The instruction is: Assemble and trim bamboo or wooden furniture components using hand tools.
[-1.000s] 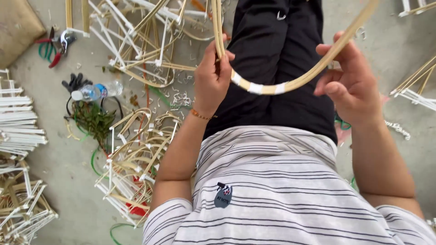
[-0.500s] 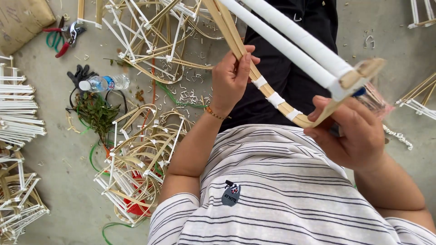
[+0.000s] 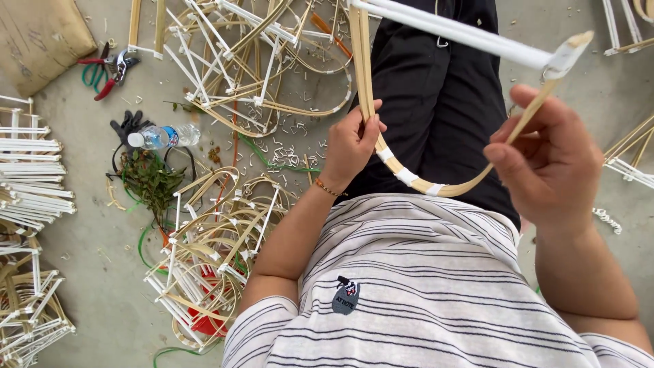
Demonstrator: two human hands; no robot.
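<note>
Left hand (image 3: 351,146): fingers curled shut around the bamboo strip (image 3: 415,180), thumb pressed on its inner face; grip sits just above the lap, against the black trousers (image 3: 436,102).
Right hand (image 3: 548,167): thumb and forefinger pinched on the other limb of the same strip, below the strip's upper end; remaining fingers loosely bent.
Strip: thin, tan, bent into a U between the two hands; bottom of the U hangs over the lap, near the striped shirt (image 3: 436,293). White tape bands wrap the curve near the left hand.
Strip ends: left limb rises straight up past the picture's top edge; right limb rises to the upper right, where it meets the white rods (image 3: 463,31).
Rods: two, lying side by side, running from top centre to the joint at upper right, crossing above the trousers.
Wrist: thin orange band (image 3: 325,187) on the left wrist.
Floor (image 3: 102,272): grey concrete, littered with small offcuts.
Left of lap: heap of bent frames (image 3: 211,266) of bamboo and white rod; a second heap (image 3: 252,61) above it.
Farther left: water bottle (image 3: 162,136) lying beside a black glove (image 3: 128,125), green sprigs (image 3: 153,184) below them.
Top left: red-handled pliers (image 3: 109,68), brown sack (image 3: 41,37).
Left edge: stacked white frames (image 3: 30,177).
</note>
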